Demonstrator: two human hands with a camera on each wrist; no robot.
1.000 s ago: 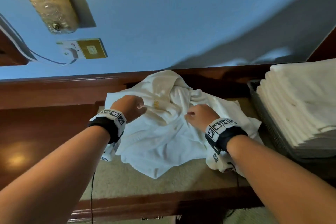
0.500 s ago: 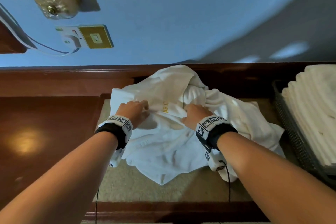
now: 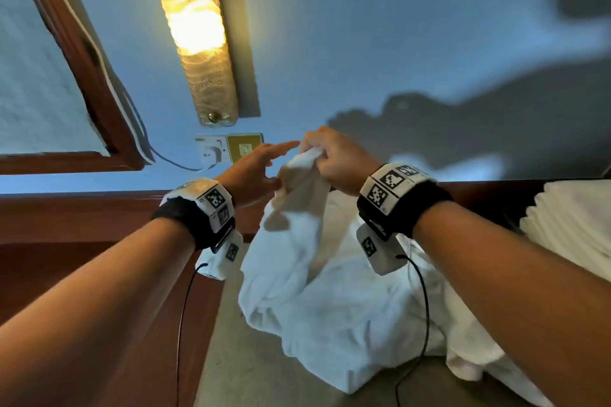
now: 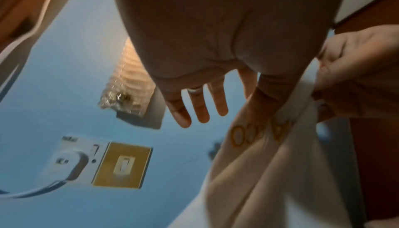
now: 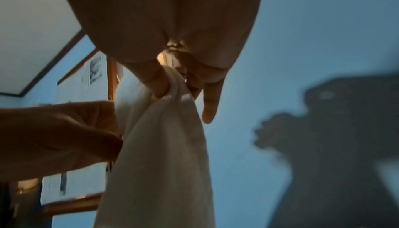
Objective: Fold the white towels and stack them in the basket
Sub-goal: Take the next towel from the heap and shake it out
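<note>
A white towel (image 3: 314, 291) with gold lettering (image 4: 237, 136) hangs from my raised right hand (image 3: 317, 155), which grips a bunched top edge; its lower part still lies crumpled on the desk. The right wrist view shows my thumb and fingers closed round that bunch (image 5: 172, 86). My left hand (image 3: 281, 162) is beside it with fingers straight and spread (image 4: 200, 112), the thumb touching the towel's fold (image 4: 270, 163). A stack of folded white towels (image 3: 572, 225) sits at the right edge. The basket under it is hidden from view.
A lit wall lamp (image 3: 198, 33) and a socket with a brass switch (image 3: 231, 150) are on the blue wall behind my hands. A wooden desk (image 3: 82, 258) with a beige mat (image 3: 251, 373) lies below. A framed panel (image 3: 76, 53) is at the left.
Both hands have risen from the crumpled towel on the desk. My right hand has lifted a bunch of it up, and my left hand's fingers have straightened. The head view tilted upward.
</note>
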